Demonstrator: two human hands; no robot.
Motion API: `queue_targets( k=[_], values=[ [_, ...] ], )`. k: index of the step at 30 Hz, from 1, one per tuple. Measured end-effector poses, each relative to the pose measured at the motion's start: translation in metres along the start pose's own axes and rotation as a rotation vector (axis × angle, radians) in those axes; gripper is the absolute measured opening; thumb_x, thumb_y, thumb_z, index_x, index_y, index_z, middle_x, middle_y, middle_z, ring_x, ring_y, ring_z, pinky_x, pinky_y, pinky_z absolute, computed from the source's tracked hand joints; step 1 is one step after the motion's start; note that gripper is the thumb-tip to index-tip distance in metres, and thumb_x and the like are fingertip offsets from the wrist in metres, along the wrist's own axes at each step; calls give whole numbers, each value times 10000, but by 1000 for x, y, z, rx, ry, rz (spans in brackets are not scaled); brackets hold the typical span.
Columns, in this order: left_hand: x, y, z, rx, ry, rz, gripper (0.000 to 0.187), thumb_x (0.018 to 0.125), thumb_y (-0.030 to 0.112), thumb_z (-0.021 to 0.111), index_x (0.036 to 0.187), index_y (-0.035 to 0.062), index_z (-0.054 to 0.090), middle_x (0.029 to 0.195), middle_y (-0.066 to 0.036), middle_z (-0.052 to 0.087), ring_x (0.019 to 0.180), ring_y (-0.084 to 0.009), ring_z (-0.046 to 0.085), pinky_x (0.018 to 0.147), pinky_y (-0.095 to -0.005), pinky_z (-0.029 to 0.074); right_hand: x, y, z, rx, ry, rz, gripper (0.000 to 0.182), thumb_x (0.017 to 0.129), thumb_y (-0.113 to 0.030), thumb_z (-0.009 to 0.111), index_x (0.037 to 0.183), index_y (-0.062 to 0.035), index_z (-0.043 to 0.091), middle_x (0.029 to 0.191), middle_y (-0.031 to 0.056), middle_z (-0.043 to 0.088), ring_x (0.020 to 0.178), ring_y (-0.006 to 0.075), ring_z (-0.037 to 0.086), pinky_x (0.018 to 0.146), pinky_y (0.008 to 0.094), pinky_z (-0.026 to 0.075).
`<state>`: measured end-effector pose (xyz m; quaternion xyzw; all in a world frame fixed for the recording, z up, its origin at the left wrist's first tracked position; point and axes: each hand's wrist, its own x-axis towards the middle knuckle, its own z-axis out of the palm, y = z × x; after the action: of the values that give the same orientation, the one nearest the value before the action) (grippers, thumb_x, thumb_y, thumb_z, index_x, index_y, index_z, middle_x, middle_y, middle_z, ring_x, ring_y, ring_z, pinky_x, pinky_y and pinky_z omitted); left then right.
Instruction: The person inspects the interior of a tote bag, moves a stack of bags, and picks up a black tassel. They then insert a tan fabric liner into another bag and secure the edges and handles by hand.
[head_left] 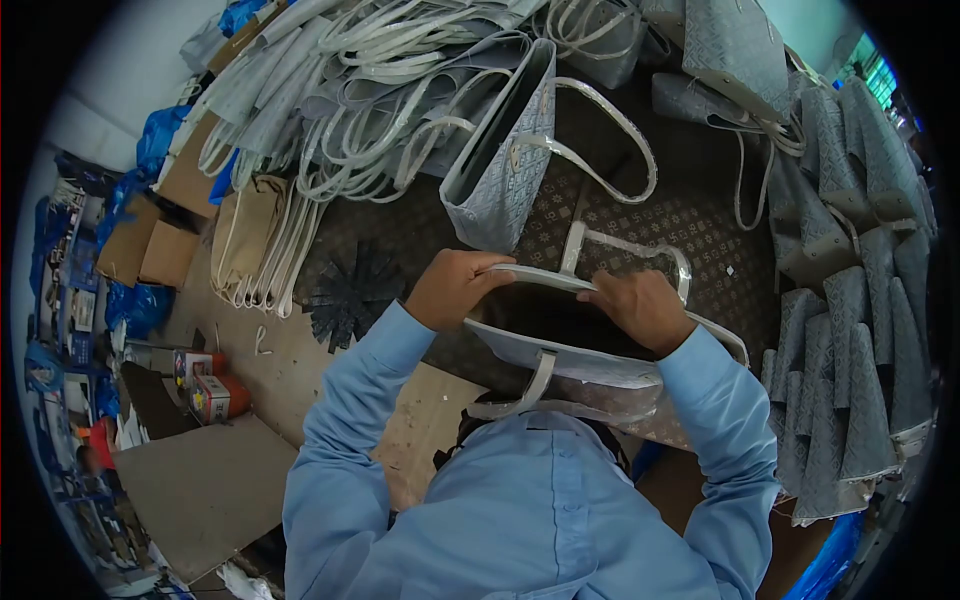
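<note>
A light grey handbag [585, 355] lies in front of my body, its dark mouth facing up. My left hand [455, 288] pinches the far rim at its left end, thumb on top. Farther right on the same rim, my right hand [643, 308] is closed over the edge, its fingers partly inside the bag. One strap loops out beyond the far rim, and another hangs over the near side. Just past my hands stands a second grey patterned handbag [515, 165], tilted, with its handle spread to the right.
Many flat grey bag pieces with strap loops [370, 110] heap up at the back left. Stacked grey patterned panels [830, 390] fill the right side. Black strips [355, 295] fan out left of my hand. Cardboard boxes [165, 252] and red tins [218, 396] stand farther left.
</note>
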<state>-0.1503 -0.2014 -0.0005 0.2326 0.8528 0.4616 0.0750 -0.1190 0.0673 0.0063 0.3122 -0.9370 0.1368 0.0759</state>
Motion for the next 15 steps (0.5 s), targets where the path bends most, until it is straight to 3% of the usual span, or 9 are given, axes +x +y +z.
queue_targets(
  k=[4,6,8,9,11,13,14,15],
  values=[
    [2,0,-2,-291,-104,-181,291,930,231,554,1065,4,675,871,-125,702,717,-147,619,663,-296,478,0,3,1,43,12,47,324,887,-374,558,780,-71,519,532,119,565,504,337,586,471,438,458],
    [4,-7,0,-561,42,-153,316,945,218,532,1078,-44,648,968,-108,691,855,-133,609,758,-280,478,-3,2,0,146,-71,139,312,884,-370,566,876,-58,553,638,147,610,581,360,606,517,438,473],
    [3,1,-5,-425,-34,-136,335,950,215,522,1106,-64,623,1033,-122,676,931,-142,600,830,-268,462,-14,-7,-29,266,-6,148,344,869,-306,615,1081,-36,587,889,216,644,771,384,622,649,440,501],
    [2,5,-8,-318,-8,-127,324,950,211,524,1102,-56,628,1034,-119,676,930,-144,603,829,-274,465,-27,-5,-52,290,105,143,397,871,-287,617,1174,-34,571,1024,220,642,879,356,635,747,405,511],
    [-5,9,-16,-155,55,-97,298,944,196,534,1093,-42,637,1048,-123,673,936,-160,613,833,-288,470,-79,19,-88,368,467,305,361,877,-246,626,1151,-14,588,1075,175,655,927,276,657,799,355,513],
    [-11,5,-28,-30,132,-42,272,937,172,546,1088,-33,641,1066,-137,666,953,-183,621,841,-300,471,-141,35,-111,551,769,862,344,875,-215,642,1134,8,600,1089,138,661,968,210,644,828,324,504],
    [-11,3,-32,41,174,-1,261,934,160,550,1088,-30,642,1071,-144,662,965,-192,621,844,-302,470,-170,42,-113,536,776,875,344,875,-215,642,1134,8,600,1089,138,661,968,210,644,828,324,504],
    [-10,8,-35,50,163,-14,246,911,136,585,1090,-24,641,1073,-155,657,994,-236,625,854,-332,475,-198,46,-105,401,623,989,352,869,-208,653,1135,16,598,1091,136,660,968,203,642,825,320,505]
  ],
)
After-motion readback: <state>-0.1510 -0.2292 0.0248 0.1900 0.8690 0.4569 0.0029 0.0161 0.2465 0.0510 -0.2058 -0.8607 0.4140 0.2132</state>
